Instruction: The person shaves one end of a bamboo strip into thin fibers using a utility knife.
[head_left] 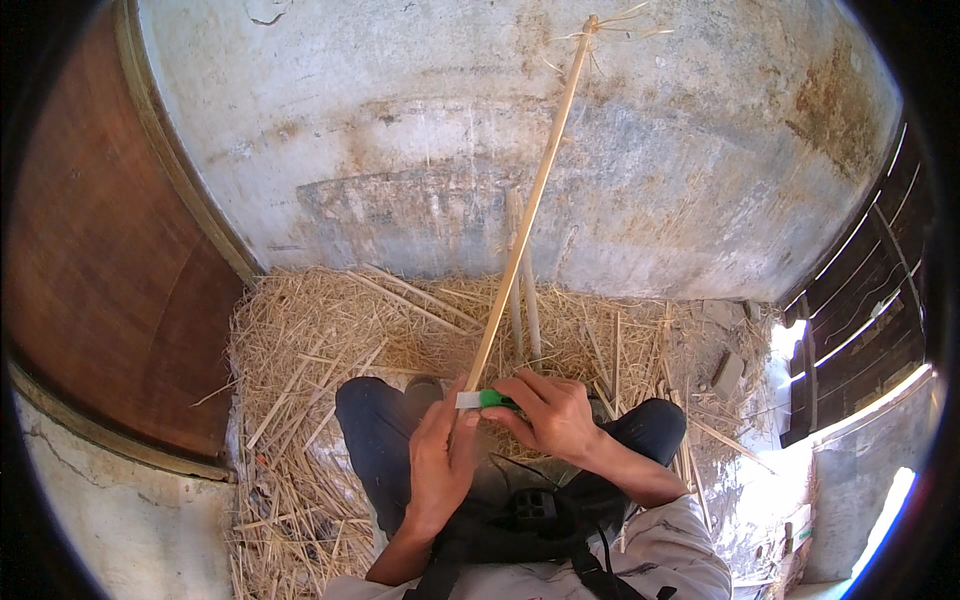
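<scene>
A long pale bamboo strip (530, 222) slants up and to the right from my lap, its far end frayed into thin fibres. My left hand (440, 462) is closed round the lower end of this strip. My right hand (550, 420) grips a green utility knife (495, 398), whose pale flat front part lies across the strip just beside my left fingers. Whether the edge is cutting into it, I cannot tell. My bent knees in dark trousers are either side of my hands, with a black strap and pouch below.
Straw and split strips (300, 310) cover the floor. Two pale poles (533, 310) lean against the stained wall (400, 120). A brown wooden door (110, 250) stands at left, a slatted dark panel (860, 280) at right, and a broken block (728, 373) on the right floor.
</scene>
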